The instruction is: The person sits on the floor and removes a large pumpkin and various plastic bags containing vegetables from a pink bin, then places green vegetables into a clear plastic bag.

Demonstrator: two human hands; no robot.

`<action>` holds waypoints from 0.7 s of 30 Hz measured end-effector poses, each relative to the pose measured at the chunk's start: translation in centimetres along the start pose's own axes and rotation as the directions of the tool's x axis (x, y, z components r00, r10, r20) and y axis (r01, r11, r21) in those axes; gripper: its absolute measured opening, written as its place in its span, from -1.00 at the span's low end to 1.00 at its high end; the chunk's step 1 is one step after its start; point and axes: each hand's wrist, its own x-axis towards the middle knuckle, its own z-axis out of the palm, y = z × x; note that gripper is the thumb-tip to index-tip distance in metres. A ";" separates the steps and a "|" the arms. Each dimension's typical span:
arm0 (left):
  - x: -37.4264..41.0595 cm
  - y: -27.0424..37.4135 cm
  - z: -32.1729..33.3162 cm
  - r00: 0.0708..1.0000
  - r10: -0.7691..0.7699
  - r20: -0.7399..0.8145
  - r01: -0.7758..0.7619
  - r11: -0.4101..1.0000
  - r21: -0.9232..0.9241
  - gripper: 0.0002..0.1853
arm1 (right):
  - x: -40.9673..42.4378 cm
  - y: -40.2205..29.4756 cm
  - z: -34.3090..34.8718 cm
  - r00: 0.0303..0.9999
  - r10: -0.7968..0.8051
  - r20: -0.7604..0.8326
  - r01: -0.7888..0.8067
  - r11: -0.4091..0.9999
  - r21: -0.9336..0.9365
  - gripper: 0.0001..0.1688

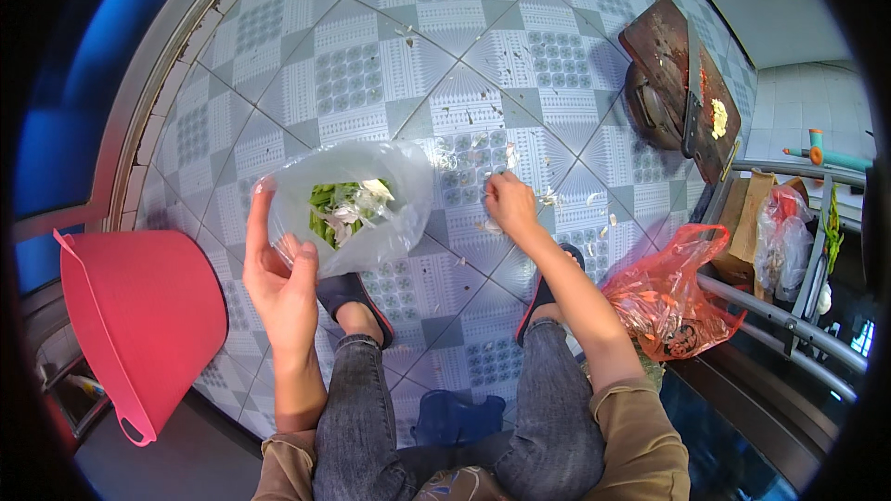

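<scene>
A clear plastic bag [411, 188] is held by its rim in my left hand [282, 268], its mouth spread wide. Inside lie green vegetable pieces [324, 226] and white papery peels [346, 214]. My right hand [511, 203] reaches down to the tiled floor, right of the bag and apart from it, fingers bent together among scattered peels. Whether the fingertips pinch a scrap is hidden. More pale peel scraps [550, 198] lie on the floor to the right of that hand.
A pink tub [150, 313] stands at left. At upper right, a wooden cutting board [661, 42] bears a cleaver [692, 76] and chopped pale bits [719, 118]. A red plastic bag [668, 292] hangs by a metal rack [800, 330]. A blue plastic stool [456, 417] is between my legs.
</scene>
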 end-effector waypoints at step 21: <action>-1.8 0.5 2.2 0.972 -0.149 0.183 0.149 0.989 0.016 -0.29 | -4.9 8.0 -2.9 0.881 0.366 -0.300 -0.332 0.930 0.157 -0.76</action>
